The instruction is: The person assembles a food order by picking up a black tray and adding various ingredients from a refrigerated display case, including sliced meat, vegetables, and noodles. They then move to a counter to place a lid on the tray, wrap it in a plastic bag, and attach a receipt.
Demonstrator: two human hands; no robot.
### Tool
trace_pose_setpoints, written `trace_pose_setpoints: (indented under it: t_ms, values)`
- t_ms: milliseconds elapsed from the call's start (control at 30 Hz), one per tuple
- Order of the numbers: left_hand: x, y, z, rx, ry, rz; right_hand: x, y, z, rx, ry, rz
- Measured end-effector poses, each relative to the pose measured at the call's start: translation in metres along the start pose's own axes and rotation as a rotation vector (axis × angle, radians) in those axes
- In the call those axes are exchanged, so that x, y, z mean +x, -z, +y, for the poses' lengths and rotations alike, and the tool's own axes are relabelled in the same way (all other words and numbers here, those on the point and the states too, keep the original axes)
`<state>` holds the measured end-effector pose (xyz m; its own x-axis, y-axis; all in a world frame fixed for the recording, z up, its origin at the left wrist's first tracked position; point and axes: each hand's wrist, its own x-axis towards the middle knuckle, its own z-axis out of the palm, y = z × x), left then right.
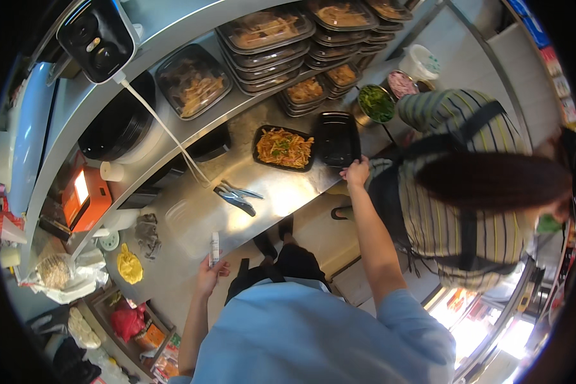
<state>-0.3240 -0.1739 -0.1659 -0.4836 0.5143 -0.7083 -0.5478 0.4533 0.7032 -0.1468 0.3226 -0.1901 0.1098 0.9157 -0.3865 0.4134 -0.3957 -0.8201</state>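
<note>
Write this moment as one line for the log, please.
Left hand: holding small white tube | Right hand: touching corner of empty black tray | Food tray: beside it, on metal counter

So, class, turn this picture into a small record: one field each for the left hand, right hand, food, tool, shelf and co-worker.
Left hand: holding a small white tube
Right hand: at the near right corner of an empty black tray
Food: shredded food with green bits in a filled black tray, left of the empty one
Tool: metal tongs lying on the steel counter
Shelf: stacked lidded containers
Co-worker: at the right, in a striped top
</note>
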Motion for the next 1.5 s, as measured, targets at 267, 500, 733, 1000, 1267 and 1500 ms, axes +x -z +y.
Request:
trace_pose_setpoints:
  t_ms: [267,500,733,1000,1267,1500]
  values:
    - [0.028,-0.064,0.058,-0.150,0.036,-0.010,0.069,0.009,0.017,-0.363,0.098,0.183]
    - [0.069,-0.093,0.074,-0.310,0.122,-0.026,0.013,-0.005,0.047,-0.247,0.394,-0.180]
    - [0.037,-0.011,0.005,-0.468,0.111,0.330,-0.013,-0.051,0.064,-0.219,0.185,-0.297]
    - [-0.006,0.129,-0.056,-0.604,0.108,0.525,0.027,-0.047,0.096,-0.497,0.625,0.014]
    - [-0.003,0.201,-0.067,-0.333,0.039,0.406,-0.117,0.013,0.092,-1.092,0.066,-0.264]
    - [0.034,0.244,-0.101,-0.348,-0.079,0.353,-0.243,0.004,0.140,-1.268,0.661,-0.564]
